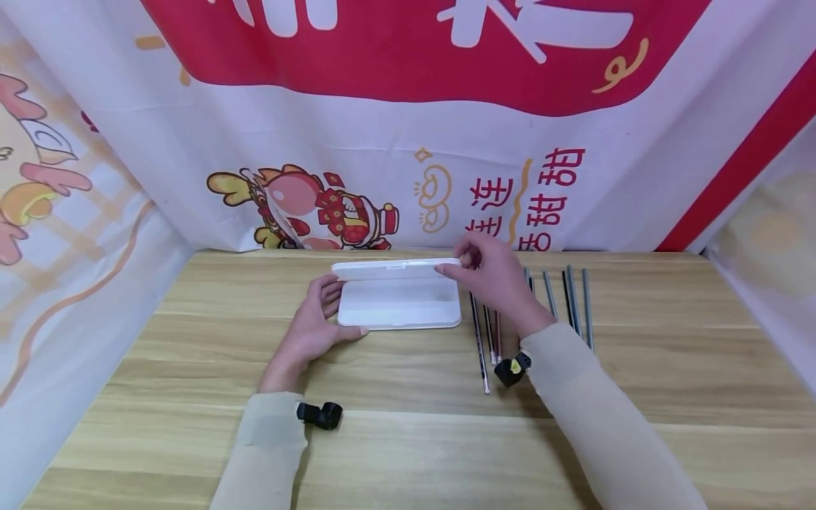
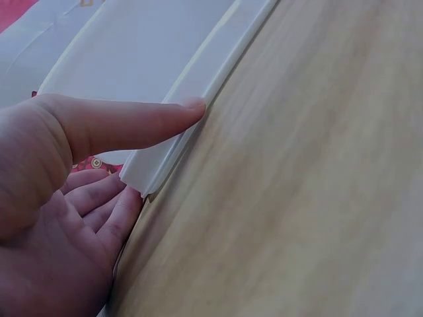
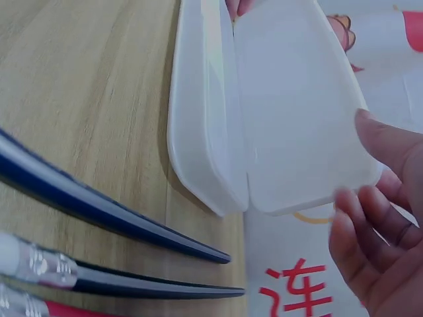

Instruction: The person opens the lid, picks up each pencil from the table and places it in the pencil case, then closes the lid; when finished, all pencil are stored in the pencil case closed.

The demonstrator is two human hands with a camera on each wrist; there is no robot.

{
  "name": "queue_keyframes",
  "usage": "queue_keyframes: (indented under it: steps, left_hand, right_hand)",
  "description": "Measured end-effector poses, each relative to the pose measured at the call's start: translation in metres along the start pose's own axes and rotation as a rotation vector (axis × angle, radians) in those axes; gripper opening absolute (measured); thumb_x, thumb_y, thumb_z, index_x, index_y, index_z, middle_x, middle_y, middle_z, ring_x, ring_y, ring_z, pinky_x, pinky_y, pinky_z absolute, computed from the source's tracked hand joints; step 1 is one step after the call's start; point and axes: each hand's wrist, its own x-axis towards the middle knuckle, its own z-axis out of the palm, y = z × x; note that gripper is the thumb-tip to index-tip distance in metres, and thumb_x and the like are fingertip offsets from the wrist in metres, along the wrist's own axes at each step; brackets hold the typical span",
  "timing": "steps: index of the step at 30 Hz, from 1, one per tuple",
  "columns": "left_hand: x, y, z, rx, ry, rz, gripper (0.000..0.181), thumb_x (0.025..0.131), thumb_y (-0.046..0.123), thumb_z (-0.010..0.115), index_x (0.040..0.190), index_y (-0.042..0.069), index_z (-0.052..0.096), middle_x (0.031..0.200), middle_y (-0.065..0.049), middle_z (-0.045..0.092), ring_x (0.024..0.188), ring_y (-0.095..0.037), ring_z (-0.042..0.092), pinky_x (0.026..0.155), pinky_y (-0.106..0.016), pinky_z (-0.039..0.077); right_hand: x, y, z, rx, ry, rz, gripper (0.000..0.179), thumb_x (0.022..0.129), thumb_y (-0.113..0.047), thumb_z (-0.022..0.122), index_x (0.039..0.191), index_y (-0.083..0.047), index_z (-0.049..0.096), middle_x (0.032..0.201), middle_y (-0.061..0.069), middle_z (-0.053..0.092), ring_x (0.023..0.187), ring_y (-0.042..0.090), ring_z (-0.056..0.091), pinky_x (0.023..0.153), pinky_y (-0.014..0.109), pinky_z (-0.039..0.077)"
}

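Observation:
A white plastic pencil case (image 1: 400, 312) lies on the wooden table with its hinged lid (image 1: 389, 270) raised at the back. Its inside looks bare in the head view. At the left end, my left hand (image 1: 310, 322) holds the base, the thumb (image 2: 142, 122) along the front rim and the other fingers against the side. My right hand (image 1: 500, 275) pinches the lid's right corner; in the right wrist view the thumb (image 3: 386, 142) touches the lid's edge (image 3: 304, 112). Some of its fingertips are behind the lid.
To the right of the case lie several pencils (image 1: 479, 347), some with pale eraser ends, partly under my right forearm. More grey and dark pencils (image 1: 588, 304) lie farther right. A printed cloth (image 1: 395, 127) hangs behind the table's (image 1: 408, 453) back edge.

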Motion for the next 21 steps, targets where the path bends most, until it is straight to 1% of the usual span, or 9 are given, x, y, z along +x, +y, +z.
queue_keyframes:
  steps: [3,6,8,10,14,17,21]
  left_hand:
    - [0.000,0.000,0.000,-0.008,-0.006,0.006,0.115,0.080,0.003,0.093,0.169,0.009,0.020,0.174,-0.019,0.034,0.160,-0.040,0.038,0.135,-0.050,0.032]
    - [0.000,0.000,-0.001,-0.015,-0.010,0.009,0.112,0.080,0.002,0.092,0.168,0.010,0.023,0.172,-0.018,0.036,0.159,-0.039,0.039,0.134,-0.050,0.033]
    - [-0.001,0.000,-0.001,-0.017,-0.014,0.010,0.110,0.081,0.002,0.092,0.168,0.010,0.025,0.172,-0.018,0.036,0.159,-0.039,0.039,0.134,-0.050,0.033]
    - [-0.001,0.000,-0.001,-0.015,-0.013,0.008,0.107,0.081,0.001,0.092,0.167,0.011,0.027,0.172,-0.018,0.037,0.159,-0.039,0.039,0.134,-0.051,0.033]
    - [-0.001,0.000,-0.002,-0.002,-0.016,0.005,0.105,0.082,0.003,0.091,0.166,0.012,0.030,0.172,-0.017,0.036,0.159,-0.040,0.039,0.134,-0.051,0.034]
    - [-0.001,0.000,-0.001,0.008,-0.017,0.005,0.104,0.082,0.003,0.091,0.166,0.012,0.031,0.173,-0.018,0.036,0.159,-0.040,0.039,0.134,-0.051,0.034]
    - [0.000,0.000,0.000,0.022,-0.015,0.002,0.104,0.082,0.003,0.091,0.166,0.012,0.031,0.173,-0.017,0.036,0.159,-0.039,0.040,0.133,-0.050,0.035]
  right_hand:
    - [0.005,0.005,0.001,0.101,0.006,0.067,0.028,0.096,-0.035,0.084,0.107,-0.014,0.068,0.098,0.005,0.067,0.091,0.022,0.062,0.075,0.035,0.054]
    - [0.010,0.008,0.002,0.153,0.015,0.122,0.026,0.098,-0.037,0.081,0.111,-0.017,0.069,0.101,0.004,0.070,0.094,0.022,0.065,0.075,0.034,0.056]
    - [0.013,0.010,0.002,0.173,0.020,0.143,0.026,0.099,-0.038,0.079,0.114,-0.017,0.070,0.102,0.005,0.072,0.094,0.023,0.067,0.074,0.034,0.058]
    - [0.016,0.012,0.002,0.192,0.019,0.159,0.028,0.101,-0.040,0.077,0.116,-0.017,0.071,0.103,0.006,0.072,0.095,0.024,0.070,0.076,0.037,0.062]
    - [0.022,0.014,0.004,0.261,0.017,0.210,0.030,0.102,-0.041,0.075,0.119,-0.017,0.070,0.106,0.007,0.072,0.096,0.025,0.075,0.084,0.047,0.068]
    - [0.026,0.014,0.005,0.309,0.017,0.252,0.032,0.102,-0.042,0.075,0.121,-0.017,0.070,0.108,0.007,0.071,0.095,0.025,0.076,0.087,0.049,0.068]
    - [0.032,0.015,0.006,0.344,0.024,0.288,0.032,0.103,-0.041,0.074,0.123,-0.017,0.070,0.107,0.007,0.071,0.090,0.023,0.075,0.085,0.049,0.068]
